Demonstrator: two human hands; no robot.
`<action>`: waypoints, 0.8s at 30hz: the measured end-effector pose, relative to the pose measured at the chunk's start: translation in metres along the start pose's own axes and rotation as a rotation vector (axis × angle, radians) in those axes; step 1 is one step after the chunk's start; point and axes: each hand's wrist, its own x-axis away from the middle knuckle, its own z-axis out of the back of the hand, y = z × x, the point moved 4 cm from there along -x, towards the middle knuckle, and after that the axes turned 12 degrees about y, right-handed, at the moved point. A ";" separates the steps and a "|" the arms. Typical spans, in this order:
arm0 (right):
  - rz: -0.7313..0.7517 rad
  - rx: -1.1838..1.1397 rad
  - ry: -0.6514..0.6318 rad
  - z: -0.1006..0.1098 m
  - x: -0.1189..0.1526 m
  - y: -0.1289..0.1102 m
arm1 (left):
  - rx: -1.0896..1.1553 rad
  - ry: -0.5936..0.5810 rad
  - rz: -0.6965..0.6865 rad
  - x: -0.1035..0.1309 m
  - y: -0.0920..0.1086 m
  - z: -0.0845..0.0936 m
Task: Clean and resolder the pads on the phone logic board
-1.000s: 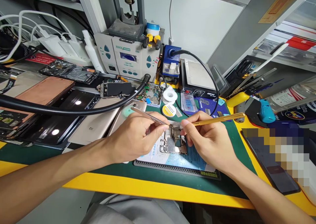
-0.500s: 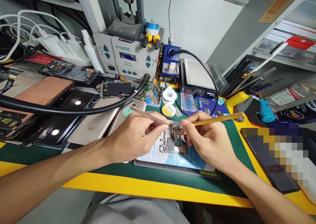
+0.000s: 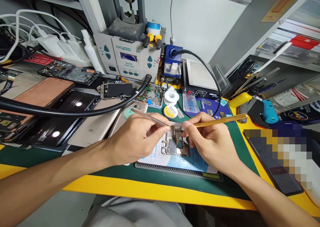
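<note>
My left hand [image 3: 140,138] is closed in a pinch on silver metal tweezers [image 3: 152,117] with small holes along them. Between finger and thumb, my right hand [image 3: 208,140] grips a slim gold-handled tool [image 3: 220,120], whose far end lies at the fingertips and is too small to make out. Both tool ends meet close together over the upper edge of a phone circuit board [image 3: 173,146]. That board lies flat on a white and blue pad [image 3: 160,163] with a grey perforated edge. My fingers partly cover the board's top.
Several phones and a gold phone back [image 3: 91,130] lie left. A thick black hose [image 3: 75,111] crosses above them. Behind stand a hot-air station [image 3: 130,58], a solder wire spool [image 3: 171,96] and a yellow-labelled tin [image 3: 170,111]. A dark phone [image 3: 272,163] lies right.
My hands and both tools hold nearly the same place over the board. The whole view has shifted very slightly; nothing has been taken up or let go.
</note>
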 end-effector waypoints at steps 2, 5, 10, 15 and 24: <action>-0.005 0.005 0.000 0.000 0.000 0.000 | 0.000 -0.002 0.004 0.000 0.000 -0.001; 0.002 0.012 -0.001 0.000 -0.001 -0.001 | -0.001 -0.001 0.008 -0.001 0.001 -0.001; -0.012 -0.002 0.004 0.000 0.000 0.000 | -0.007 -0.001 0.014 -0.001 -0.001 -0.001; 0.002 -0.002 0.001 -0.001 0.000 -0.001 | -0.012 -0.003 0.018 -0.001 0.000 0.000; 0.006 0.014 0.002 0.000 0.000 -0.001 | -0.019 -0.009 0.024 -0.001 -0.002 -0.001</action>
